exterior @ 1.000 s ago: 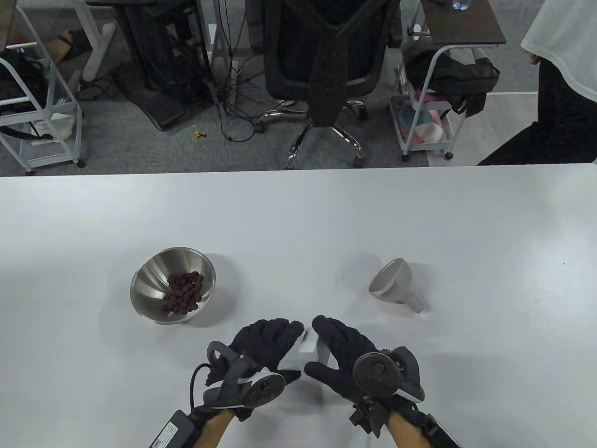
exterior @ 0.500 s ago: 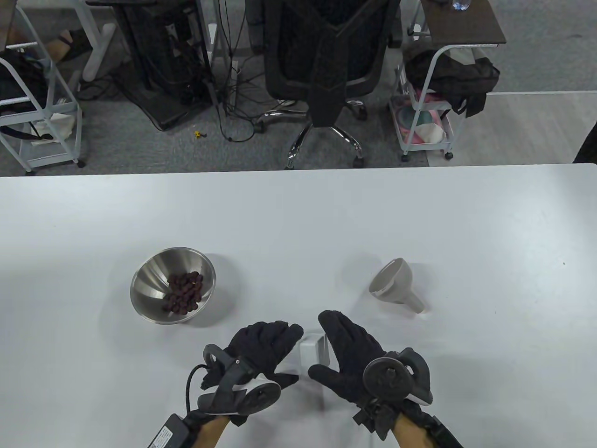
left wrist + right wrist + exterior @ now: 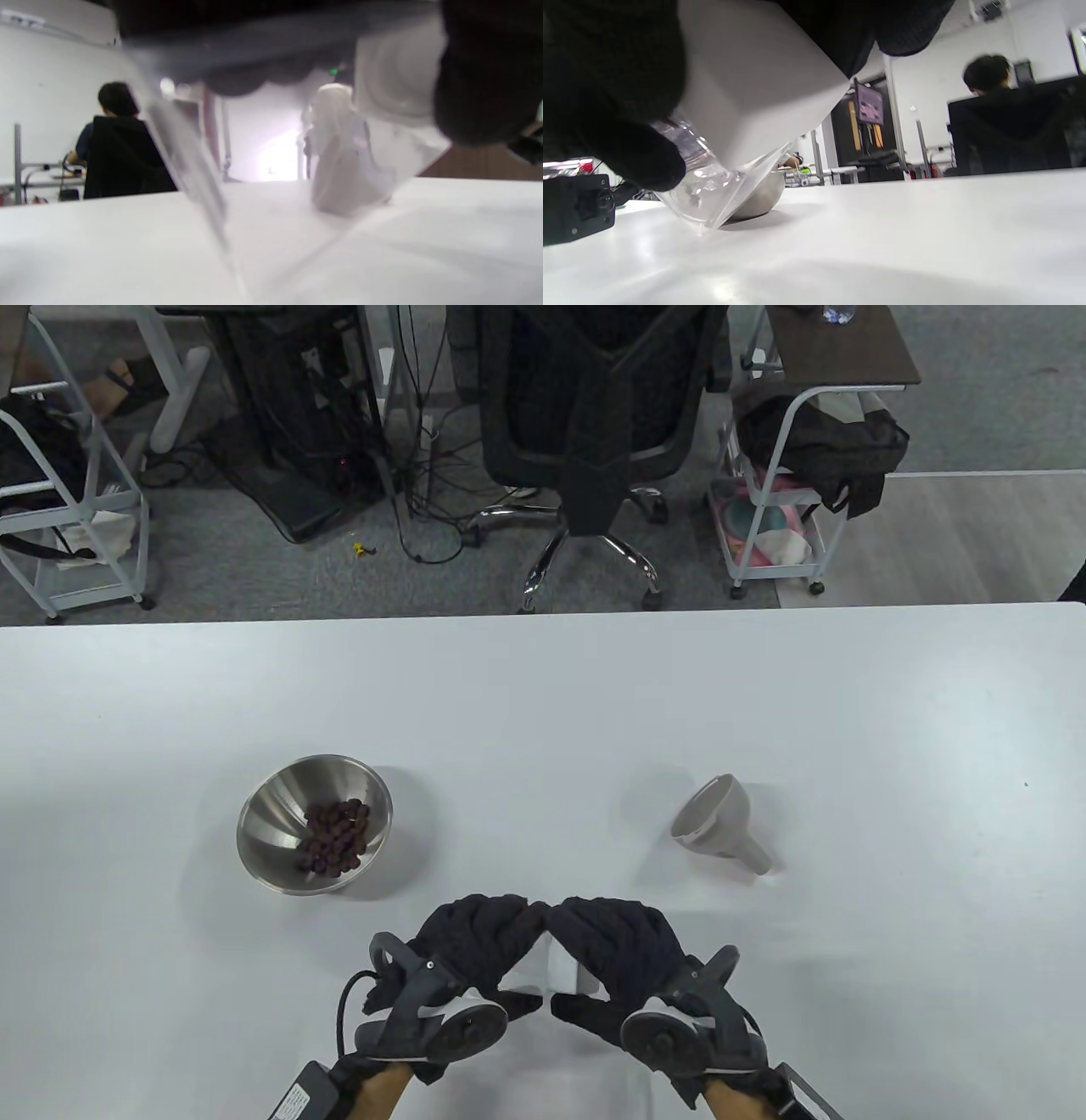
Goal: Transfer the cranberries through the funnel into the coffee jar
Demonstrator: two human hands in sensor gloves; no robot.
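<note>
The coffee jar (image 3: 551,971) is clear and square with a white lid (image 3: 755,84), and it stands tilted near the table's front edge. My left hand (image 3: 488,937) grips the jar's body from the left. My right hand (image 3: 619,954) wraps over the lid, and its fingers (image 3: 606,84) show in the right wrist view above the clear glass (image 3: 712,195). The steel bowl (image 3: 271,802) at the left holds the dark cranberries (image 3: 337,836). The grey funnel (image 3: 717,823) lies on its side at the right and also shows through the glass in the left wrist view (image 3: 339,169).
The white table (image 3: 543,704) stretches behind the bowl and funnel. An office chair (image 3: 594,407) and wheeled carts (image 3: 772,526) stand on the floor beyond its far edge. A person in black sits in the background (image 3: 1005,114).
My right hand, which was open beside the jar, has closed over the lid. Both hands have drawn together around the jar, and the jar now leans.
</note>
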